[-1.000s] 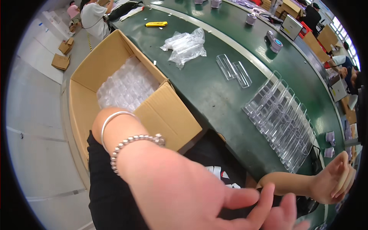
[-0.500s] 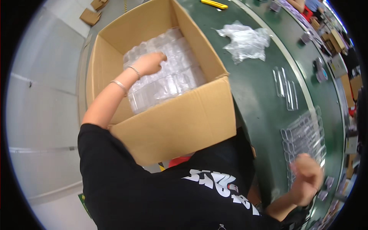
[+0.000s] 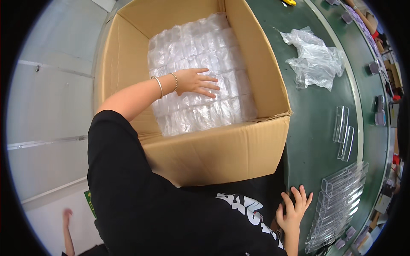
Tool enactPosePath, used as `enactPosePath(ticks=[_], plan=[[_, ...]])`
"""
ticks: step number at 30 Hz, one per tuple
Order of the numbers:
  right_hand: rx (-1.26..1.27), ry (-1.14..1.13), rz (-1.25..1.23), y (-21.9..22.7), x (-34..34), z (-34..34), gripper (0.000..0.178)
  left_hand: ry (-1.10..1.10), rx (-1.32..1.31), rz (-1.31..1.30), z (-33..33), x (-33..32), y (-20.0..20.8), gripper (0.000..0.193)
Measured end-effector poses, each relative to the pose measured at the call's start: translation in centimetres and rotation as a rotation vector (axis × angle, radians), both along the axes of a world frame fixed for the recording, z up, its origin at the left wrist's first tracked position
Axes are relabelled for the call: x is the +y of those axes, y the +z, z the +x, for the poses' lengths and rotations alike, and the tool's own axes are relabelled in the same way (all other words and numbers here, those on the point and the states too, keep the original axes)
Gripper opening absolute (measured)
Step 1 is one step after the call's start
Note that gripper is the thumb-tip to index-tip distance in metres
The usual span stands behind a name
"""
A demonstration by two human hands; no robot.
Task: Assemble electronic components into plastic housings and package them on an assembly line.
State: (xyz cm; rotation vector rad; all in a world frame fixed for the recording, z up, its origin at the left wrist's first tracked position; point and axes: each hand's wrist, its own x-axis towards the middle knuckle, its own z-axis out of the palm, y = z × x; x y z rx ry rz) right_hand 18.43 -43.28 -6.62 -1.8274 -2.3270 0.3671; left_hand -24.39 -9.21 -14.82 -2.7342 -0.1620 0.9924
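Inside box (image 3: 213,158), left hand (image 3: 197,82) flat, fingers spread, pressing on packs (image 3: 200,68): crinkly clear-plastic bundles in rows, directly beneath palm, pinching nothing. Corrugated brown cardboard walls around. Right hand (image 3: 293,209) splayed open on green table (image 3: 316,128) edge, just beside rigid clear trays (image 3: 339,200). Farther up, crumpled bag (image 3: 314,57).
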Motion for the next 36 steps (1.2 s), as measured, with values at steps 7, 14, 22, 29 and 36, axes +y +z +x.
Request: enactPosePath(ticks=[7,14,22,29,36], plan=[[-0.006,-0.031,0.019,-0.1,0.2,-0.3,0.028,-0.050,0.091,0.008,1.0,0.5,0.3,0.137],[0.017,-0.034,0.044,-0.2,-0.1,-0.1,0.027,-0.075,0.064,0.008,0.3,-0.5,0.7,0.118],[0.036,-0.042,0.032,0.0,0.1,-0.2,0.026,0.097,-0.178,-0.042,-1.4,-1.5,-0.2,0.102],[0.048,-0.049,0.033,0.2,0.7,-0.6,0.024,0.175,-0.210,-0.108,1.1,-0.3,0.5,0.117],[0.065,-0.066,0.054,0.7,0.3,-0.9,0.026,0.268,-0.430,-0.174,3.0,-1.5,-1.3,0.108]])
